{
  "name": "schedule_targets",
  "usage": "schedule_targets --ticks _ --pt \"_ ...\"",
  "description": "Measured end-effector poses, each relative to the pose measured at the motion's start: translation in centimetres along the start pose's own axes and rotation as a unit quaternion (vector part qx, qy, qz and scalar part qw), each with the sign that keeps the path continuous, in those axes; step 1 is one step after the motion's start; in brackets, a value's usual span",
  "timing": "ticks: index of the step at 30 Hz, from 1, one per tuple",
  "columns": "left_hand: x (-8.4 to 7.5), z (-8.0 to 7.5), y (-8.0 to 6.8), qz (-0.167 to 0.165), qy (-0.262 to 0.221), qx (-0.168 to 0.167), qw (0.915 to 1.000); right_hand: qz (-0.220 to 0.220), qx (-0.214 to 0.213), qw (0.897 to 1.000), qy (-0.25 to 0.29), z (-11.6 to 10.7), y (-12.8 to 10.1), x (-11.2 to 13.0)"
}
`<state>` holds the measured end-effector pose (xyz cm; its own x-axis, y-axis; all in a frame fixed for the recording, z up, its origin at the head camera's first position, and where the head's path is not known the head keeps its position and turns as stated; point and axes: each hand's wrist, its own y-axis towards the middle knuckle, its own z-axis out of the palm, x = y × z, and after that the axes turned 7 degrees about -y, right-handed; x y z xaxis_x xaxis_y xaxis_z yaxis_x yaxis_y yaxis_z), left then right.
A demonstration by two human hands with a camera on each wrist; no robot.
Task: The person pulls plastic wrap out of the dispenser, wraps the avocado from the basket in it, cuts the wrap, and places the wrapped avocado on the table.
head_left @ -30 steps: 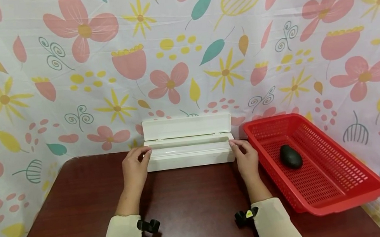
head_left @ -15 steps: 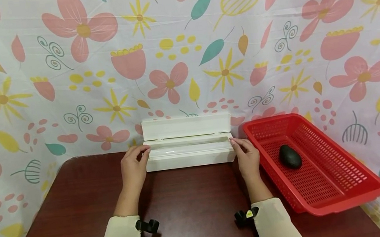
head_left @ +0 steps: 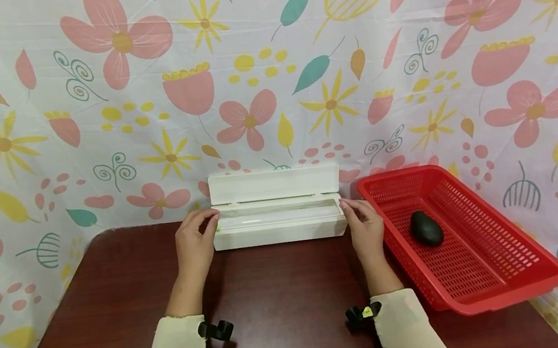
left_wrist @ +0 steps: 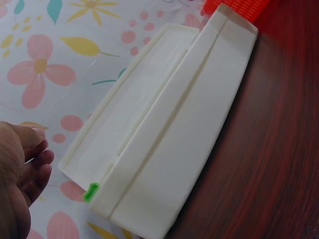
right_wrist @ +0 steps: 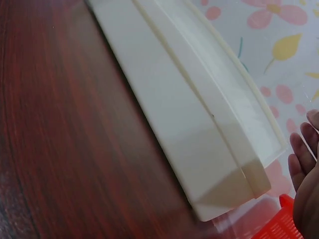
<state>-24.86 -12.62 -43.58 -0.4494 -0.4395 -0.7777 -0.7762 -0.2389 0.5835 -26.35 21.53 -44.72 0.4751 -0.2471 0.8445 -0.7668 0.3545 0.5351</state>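
My left hand (head_left: 195, 246) has its fingers loosely curled at the left end of the long white plastic dispenser box (head_left: 278, 220). In the left wrist view they hang just beside the end wall, and I cannot tell whether they truly touch it. My right hand (head_left: 366, 230) mirrors it at the right end, fingertips (head_left: 347, 205) against the top corner, lightly bent, not clamped round anything.

The box sits at the far edge of the dark red-brown wooden table (head_left: 283, 305), its hinged lid (head_left: 274, 185) standing upright against the flowered cloth backdrop (head_left: 267, 72). A clear roll (head_left: 276, 217) lies in the trough, and a small green tab (left_wrist: 91, 191) shows at the left end.

To handle this well, I judge both ends want even pressure so the light box does not skew or slide. I would keep my fingers off the raised lid, so it does not drop shut.

To the right, just beside the box, is a red perforated plastic basket (head_left: 503, 280) with a dark oval avocado-like object (head_left: 426, 229) inside.
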Motion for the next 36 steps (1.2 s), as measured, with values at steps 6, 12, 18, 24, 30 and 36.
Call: schedule_targets --ticks 6,12,18,24,30,36 --pt "-0.3 -0.1 0.1 0.004 0.000 -0.004 1.0000 -0.021 0.001 1.000 -0.002 -0.1 0.0 0.3" --pt "-0.7 -0.2 0.2 0.012 -0.005 -0.009 0.9999 -0.034 0.000 0.999 0.000 -0.1 0.1 0.6" --pt "-0.8 -0.3 0.2 0.020 -0.010 -0.016 0.9996 -0.041 -0.001 0.999 0.004 -0.1 0.3 -0.2" --pt "-1.1 -0.3 0.2 0.019 -0.014 -0.010 0.9997 -0.028 -0.011 1.000 0.003 -0.1 0.5 -1.5" --pt "-1.5 -0.4 0.2 0.020 -0.019 -0.014 0.9995 -0.023 -0.009 1.000 0.005 -0.2 0.5 -1.2" --pt "-1.7 -0.5 0.2 0.023 -0.022 -0.019 0.9993 -0.023 -0.009 1.000 -0.005 -0.3 0.5 -0.8"
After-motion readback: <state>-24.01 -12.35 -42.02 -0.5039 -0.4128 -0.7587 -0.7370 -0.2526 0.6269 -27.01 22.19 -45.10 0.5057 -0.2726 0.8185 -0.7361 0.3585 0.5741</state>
